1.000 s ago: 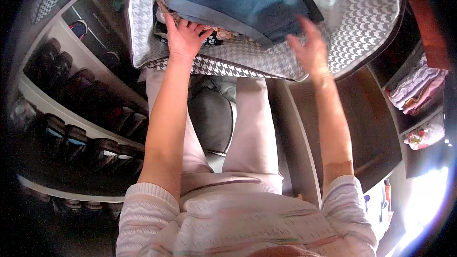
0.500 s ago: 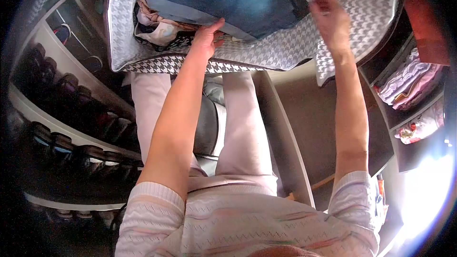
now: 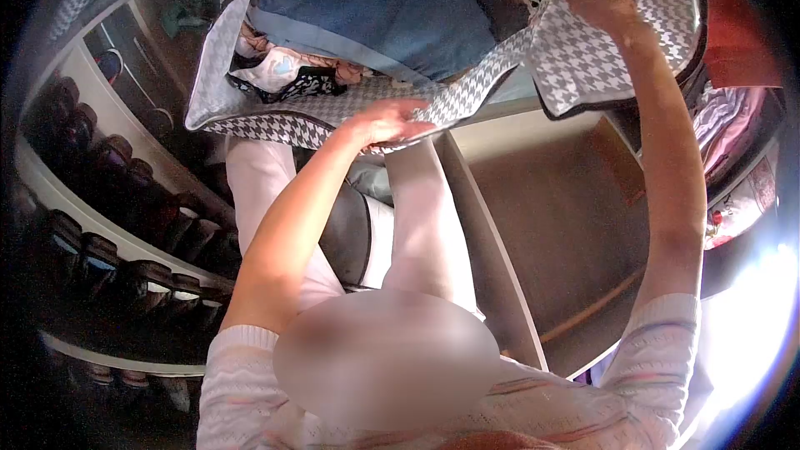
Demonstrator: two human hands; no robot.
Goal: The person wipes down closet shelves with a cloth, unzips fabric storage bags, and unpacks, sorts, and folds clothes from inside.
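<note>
A black-and-white houndstooth storage bag (image 3: pixel 275 128) lies unzipped at the top of the view. Inside are folded blue jeans (image 3: pixel 367 8), with a light garment bearing a heart print (image 3: pixel 279 69) and other clothes around them. My left hand (image 3: pixel 387 122) has its fingers wrapped over the bag's front edge, below the jeans. At the upper right, my right hand (image 3: pixel 598 0) is closed on the houndstooth fabric beside the contents. Its fingertips are partly hidden in the cloth.
Curved racks with several pairs of shoes (image 3: pixel 150 275) stand at the left. An open wooden compartment (image 3: pixel 550 217) sits below the bag on the right. Folded clothes (image 3: pixel 737 129) fill a shelf at the right, under a red-brown panel (image 3: pixel 742 25). Bright light enters at lower right.
My left hand has gone from the jeans' lower edge down to the bag's front edge. My right hand has moved up and right, and more clothes show beside the jeans.
</note>
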